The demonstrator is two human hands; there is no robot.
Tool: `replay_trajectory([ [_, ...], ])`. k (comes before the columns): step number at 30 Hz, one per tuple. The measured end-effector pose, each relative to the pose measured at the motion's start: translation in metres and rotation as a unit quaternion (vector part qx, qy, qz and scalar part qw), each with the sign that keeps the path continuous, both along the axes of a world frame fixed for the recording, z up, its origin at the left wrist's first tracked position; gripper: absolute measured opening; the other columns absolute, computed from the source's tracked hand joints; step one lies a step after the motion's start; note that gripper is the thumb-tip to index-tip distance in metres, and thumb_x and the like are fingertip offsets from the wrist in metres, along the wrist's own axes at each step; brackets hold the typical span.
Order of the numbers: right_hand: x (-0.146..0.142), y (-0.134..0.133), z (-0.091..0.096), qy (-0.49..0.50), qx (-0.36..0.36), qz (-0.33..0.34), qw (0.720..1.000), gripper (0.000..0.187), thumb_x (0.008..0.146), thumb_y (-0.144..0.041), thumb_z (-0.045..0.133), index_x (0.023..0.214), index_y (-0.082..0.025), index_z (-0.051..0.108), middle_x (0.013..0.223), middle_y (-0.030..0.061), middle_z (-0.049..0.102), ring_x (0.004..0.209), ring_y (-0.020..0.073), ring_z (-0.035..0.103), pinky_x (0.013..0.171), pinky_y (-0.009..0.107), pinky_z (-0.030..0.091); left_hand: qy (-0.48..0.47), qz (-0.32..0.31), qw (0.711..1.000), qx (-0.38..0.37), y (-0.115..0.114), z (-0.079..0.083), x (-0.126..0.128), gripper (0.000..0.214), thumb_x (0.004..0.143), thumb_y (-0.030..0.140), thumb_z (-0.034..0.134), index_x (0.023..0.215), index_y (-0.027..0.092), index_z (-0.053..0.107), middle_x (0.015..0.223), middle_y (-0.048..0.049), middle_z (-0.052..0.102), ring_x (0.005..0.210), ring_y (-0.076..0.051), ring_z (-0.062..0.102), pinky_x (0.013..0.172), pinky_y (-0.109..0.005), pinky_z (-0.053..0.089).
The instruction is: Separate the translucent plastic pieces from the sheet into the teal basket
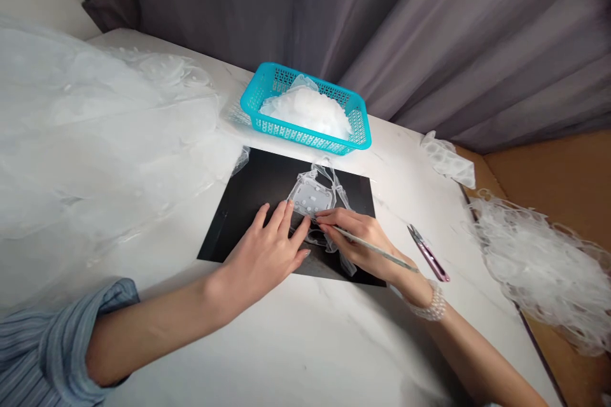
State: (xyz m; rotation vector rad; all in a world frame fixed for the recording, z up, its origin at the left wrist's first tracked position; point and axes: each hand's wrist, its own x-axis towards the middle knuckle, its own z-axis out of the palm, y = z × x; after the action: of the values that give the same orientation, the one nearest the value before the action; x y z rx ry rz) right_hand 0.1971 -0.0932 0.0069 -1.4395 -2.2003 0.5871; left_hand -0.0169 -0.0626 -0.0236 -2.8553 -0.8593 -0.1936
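Note:
A small white lace piece [312, 197] with trailing sheer strips lies on a black mat [248, 203] in the middle of the white table. My left hand [270, 248] rests flat on the mat, fingers stretched out, fingertips pressing the lace's near-left edge. My right hand [360, 245] pinches a thin stick-like tool [377, 249], its tip touching the lace near my left fingertips. A pearl bracelet [427, 306] circles my right wrist.
A turquoise basket [267, 122] with white lace pieces stands behind the mat. Small pink-handled snips [428, 253] lie right of the mat. White tulle [95, 140] covers the table's left side. Lace scraps [539, 267] pile at the right edge; another scrap [449, 159] lies farther back.

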Motion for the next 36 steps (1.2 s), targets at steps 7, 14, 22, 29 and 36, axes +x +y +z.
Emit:
replay_trajectory([
  [7,0.000,0.000,-0.003,0.007,-0.003,-0.020,1.000,0.019,0.100,-0.023,0.050,0.110,-0.017,0.065,0.106,0.0071,0.072,0.091,0.0167,0.069,0.080,0.029,0.054,0.004,0.006,1.000,0.004,-0.004,-0.005,0.000,0.053,0.101,0.043,0.039,0.144,0.015,0.049,0.141,-0.0275,0.053,0.134,-0.039,0.049,0.104,-0.054,0.044],
  [14,0.000,0.000,-0.005,0.015,0.005,-0.021,1.000,0.018,0.100,-0.022,0.051,0.109,-0.016,0.065,0.104,0.0068,0.072,0.091,0.0164,0.070,0.080,0.029,0.055,0.008,0.023,1.000,0.003,-0.006,-0.003,0.005,0.053,0.102,0.041,0.036,0.142,0.012,0.052,0.139,-0.0283,0.054,0.132,-0.040,0.051,0.103,-0.056,0.045],
  [22,-0.005,0.005,-0.013,-0.014,0.094,0.042,0.995,0.020,0.099,-0.017,0.047,0.111,-0.015,0.063,0.105,0.0131,0.069,0.096,0.0218,0.069,0.081,0.037,0.061,0.001,0.060,0.998,-0.009,-0.015,-0.002,0.014,0.055,0.101,0.040,0.036,0.140,0.004,0.052,0.139,-0.0312,0.053,0.133,-0.042,0.048,0.105,-0.059,0.042],
  [29,-0.003,0.007,-0.027,-0.140,0.179,0.117,0.967,0.029,0.098,-0.010,0.046,0.125,-0.005,0.057,0.130,0.0257,0.060,0.132,0.0326,0.052,0.102,0.050,0.053,-0.017,0.074,0.997,-0.009,-0.017,-0.006,0.013,0.050,0.101,0.038,0.038,0.131,0.007,0.062,0.140,-0.0301,0.053,0.134,-0.040,0.048,0.106,-0.058,0.042],
  [36,-0.006,0.013,-0.016,-0.209,0.175,0.155,0.950,0.033,0.099,-0.010,0.042,0.127,-0.002,0.057,0.130,0.0264,0.062,0.123,0.0335,0.059,0.095,0.049,0.056,-0.026,0.066,0.998,0.000,-0.015,-0.010,0.013,0.051,0.100,0.037,0.039,0.129,0.003,0.063,0.140,-0.0314,0.052,0.134,-0.041,0.049,0.107,-0.056,0.041],
])
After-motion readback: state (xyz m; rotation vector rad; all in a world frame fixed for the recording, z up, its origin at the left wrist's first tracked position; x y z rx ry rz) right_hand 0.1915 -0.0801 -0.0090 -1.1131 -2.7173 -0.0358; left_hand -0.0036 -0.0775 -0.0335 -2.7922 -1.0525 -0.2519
